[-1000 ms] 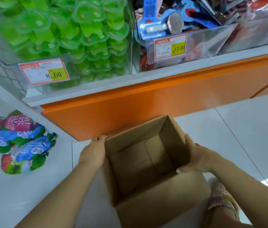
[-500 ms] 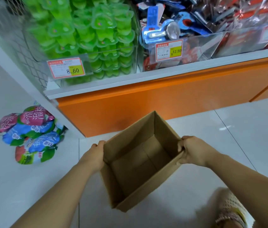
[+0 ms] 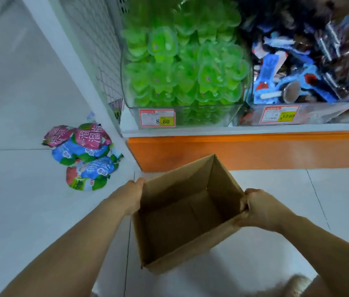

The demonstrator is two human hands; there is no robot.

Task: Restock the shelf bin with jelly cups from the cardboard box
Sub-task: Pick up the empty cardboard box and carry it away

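Observation:
An open brown cardboard box (image 3: pixel 182 213) hangs between my hands above the white floor, and its inside shows nothing but bare cardboard. My left hand (image 3: pixel 129 195) grips the box's left wall, fingers hidden behind the cardboard. My right hand (image 3: pixel 259 207) grips the right wall, its fingers curled over the rim. Straight ahead on the shelf stands a clear bin (image 3: pixel 130 116) piled high with green jelly cups (image 3: pixel 188 69); a red and yellow price tag (image 3: pixel 156 120) is fixed on its front.
A second clear bin (image 3: pixel 319 116) of blue and dark packets stands to the right. Below runs the orange shelf base (image 3: pixel 244 151). Colourful snack bags (image 3: pixel 83 155) lie on the floor at left beside a white wire-mesh shelf end (image 3: pixel 87 67).
The view has tilted up and shifted left, so the shelf bins look closer. Both hands have kept their hold on the box, which has risen slightly and turned a little.

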